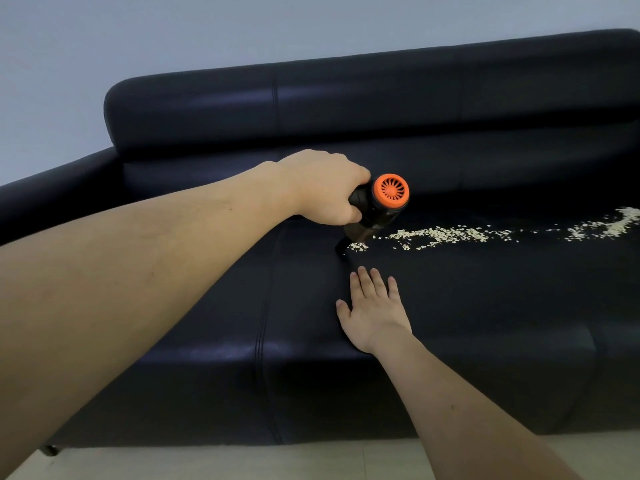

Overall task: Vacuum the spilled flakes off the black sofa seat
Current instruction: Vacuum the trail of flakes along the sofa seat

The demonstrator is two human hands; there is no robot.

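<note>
A trail of pale flakes [446, 234] runs across the black sofa seat [485, 292] from its middle to the right edge of view. My left hand [322, 188] grips the handle of a small black handheld vacuum with an orange rear vent [389, 194]. Its nozzle tip [343, 247] points down and touches the seat at the left end of the flake trail. My right hand [374, 313] lies flat on the seat, fingers straight, just in front of the nozzle and apart from the flakes.
The sofa backrest [346, 109] rises behind the seat and an armrest [69, 188] closes the left side. A grey wall [207, 36] stands behind. Pale floor [311, 462] shows below the sofa front, with a sofa foot [50, 450] at the lower left.
</note>
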